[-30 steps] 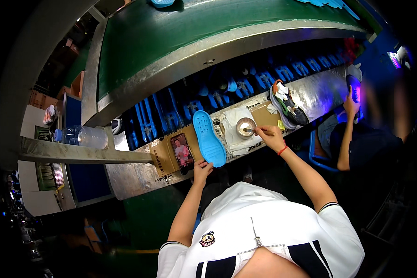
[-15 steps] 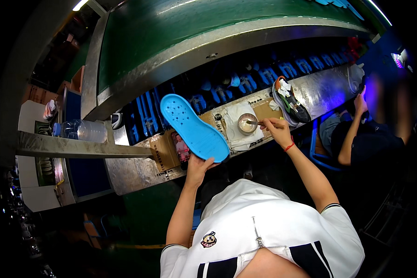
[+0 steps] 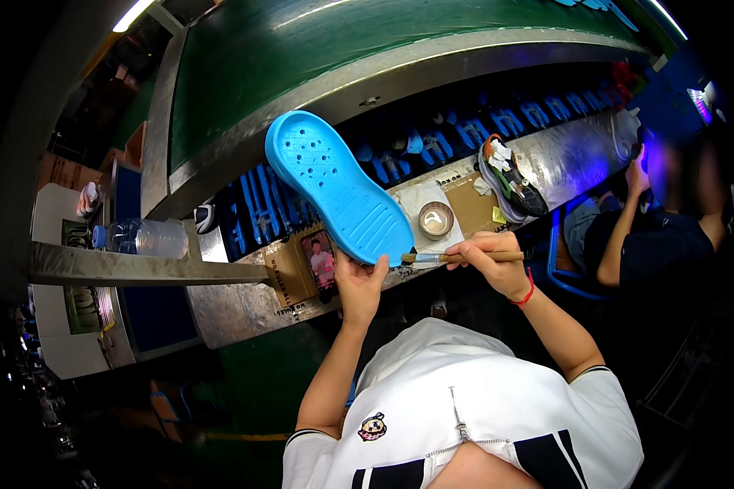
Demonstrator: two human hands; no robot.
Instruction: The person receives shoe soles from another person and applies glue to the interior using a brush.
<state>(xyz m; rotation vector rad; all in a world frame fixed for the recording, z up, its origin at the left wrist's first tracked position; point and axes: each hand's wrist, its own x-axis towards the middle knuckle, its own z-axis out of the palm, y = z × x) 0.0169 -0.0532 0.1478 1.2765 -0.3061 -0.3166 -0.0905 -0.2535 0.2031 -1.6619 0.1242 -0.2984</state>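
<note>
Since a second ago the blue shoe sole point(image 3: 338, 191) has come up off the bench point(image 3: 245, 306); half a second back it was already raised, and now it stands higher and larger in view, its ribbed and holed underside facing the camera. The left hand point(image 3: 359, 285) has its grip clamped on the sole's near end, thumb and fingers wrapped around the edge, holding it tilted so the far end points up and to the left over the blue racks point(image 3: 253, 216). The right hand point(image 3: 497, 261), which earlier reached toward the small round pot point(image 3: 436, 218), has drawn back and now has its grip closed on a wooden-handled brush point(image 3: 457, 257), held level with its bristles touching the near edge of the sole.

That pot sits on a pale cloth point(image 3: 420, 204) on the bench, just beyond the brush; it holds a light, glossy liquid. A phone point(image 3: 321, 262) lies on brown card just left of the left hand. A dark shoe with white stuffing point(image 3: 510, 179) rests farther right. A clear plastic bottle point(image 3: 143, 238) lies on a ledge to the far left. Another person point(image 3: 652, 236) sits at the right.
</note>
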